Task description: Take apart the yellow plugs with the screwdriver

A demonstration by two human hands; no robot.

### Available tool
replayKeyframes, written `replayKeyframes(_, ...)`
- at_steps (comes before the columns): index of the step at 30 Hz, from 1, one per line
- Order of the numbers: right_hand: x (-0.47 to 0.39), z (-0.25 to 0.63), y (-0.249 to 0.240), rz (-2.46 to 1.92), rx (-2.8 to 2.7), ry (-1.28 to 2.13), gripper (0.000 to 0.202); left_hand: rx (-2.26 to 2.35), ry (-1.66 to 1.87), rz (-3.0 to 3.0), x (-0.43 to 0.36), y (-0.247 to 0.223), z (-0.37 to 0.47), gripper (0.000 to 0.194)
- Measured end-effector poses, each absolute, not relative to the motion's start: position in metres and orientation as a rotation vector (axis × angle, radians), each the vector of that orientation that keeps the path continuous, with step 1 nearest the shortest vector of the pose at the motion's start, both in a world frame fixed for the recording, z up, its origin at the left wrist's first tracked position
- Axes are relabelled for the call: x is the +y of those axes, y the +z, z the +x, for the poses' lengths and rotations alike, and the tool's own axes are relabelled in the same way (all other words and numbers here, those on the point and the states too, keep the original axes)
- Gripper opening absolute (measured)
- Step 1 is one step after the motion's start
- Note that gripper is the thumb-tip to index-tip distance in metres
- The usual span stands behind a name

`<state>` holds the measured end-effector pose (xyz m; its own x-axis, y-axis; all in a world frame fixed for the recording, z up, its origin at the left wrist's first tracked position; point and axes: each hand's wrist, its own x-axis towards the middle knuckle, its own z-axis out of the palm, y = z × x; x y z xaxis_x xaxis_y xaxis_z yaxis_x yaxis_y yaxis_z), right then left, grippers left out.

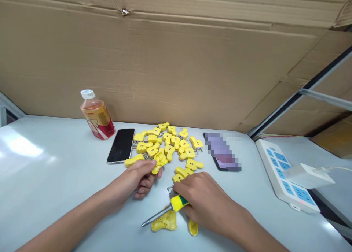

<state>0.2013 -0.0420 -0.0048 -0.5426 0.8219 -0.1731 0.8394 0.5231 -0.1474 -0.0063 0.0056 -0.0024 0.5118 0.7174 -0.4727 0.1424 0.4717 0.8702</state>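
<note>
My left hand (139, 178) is closed, with thumb and fingers pinching an open yellow plug shell (159, 161), its hollow inside facing up and metal pins below. My right hand (205, 199) grips a screwdriver (178, 203) with a yellow and green handle; the shaft points down to the left. The fingertips of that hand reach to small metal pieces, apparently screws (169, 189), on the table, partly hidden. Below the screwdriver lies a loose yellow shell half (165, 222), and a second yellow shell piece (193, 227) shows under my right wrist.
Several yellow plugs (167, 138) with metal pins lie heaped beyond my hands. Left of them are a black-screened phone (121, 145) and a drink bottle (96, 116). To the right lie another phone (217, 149) and a white power strip (286, 175) with a charger (308, 175). Cardboard (176, 61) walls the back.
</note>
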Motion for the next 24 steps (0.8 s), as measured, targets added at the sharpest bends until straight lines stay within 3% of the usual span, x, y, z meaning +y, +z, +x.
replayKeyframes(24, -0.0434, 0.1997, -0.0073, 1.476, 2.753, -0.371, 0.022, 1.026, 0.45, 1.008, 0.005, -0.0011, -0.0044, 0.056)
